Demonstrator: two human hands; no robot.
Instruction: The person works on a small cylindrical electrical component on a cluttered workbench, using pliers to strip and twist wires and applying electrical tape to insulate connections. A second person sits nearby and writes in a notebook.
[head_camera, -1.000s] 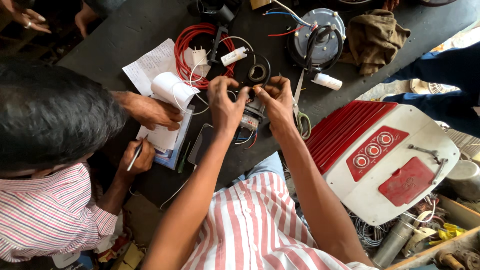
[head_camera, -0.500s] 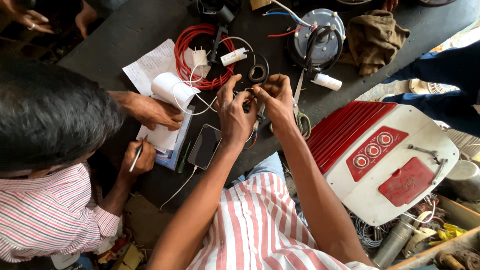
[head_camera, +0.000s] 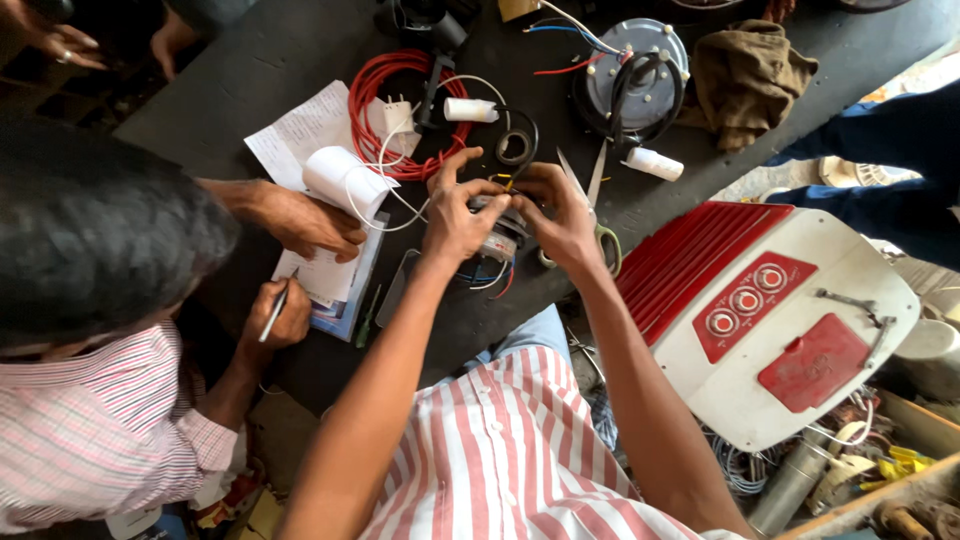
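My left hand (head_camera: 455, 215) and my right hand (head_camera: 560, 215) meet over a small grey motor part (head_camera: 497, 240) with coloured wires (head_camera: 488, 278) hanging from it, low over the dark table (head_camera: 250, 60). Both hands pinch the top of this part with their fingertips. A black tape ring (head_camera: 516, 147) lies just beyond my fingers. Scissors (head_camera: 592, 200) with green handles lie to the right of my right hand. A dark phone (head_camera: 395, 285) lies under my left wrist.
A person at the left writes with a pen (head_camera: 275, 315) on papers (head_camera: 325, 275), one hand by a white roll (head_camera: 345, 180). A red wire coil (head_camera: 395, 110), a round motor (head_camera: 630, 75), a brown rag (head_camera: 750, 65) and a red-and-white appliance cover (head_camera: 770, 320) are around.
My hands have drawn closer together over the motor part and shifted slightly toward me. The other person's writing hand has barely moved.
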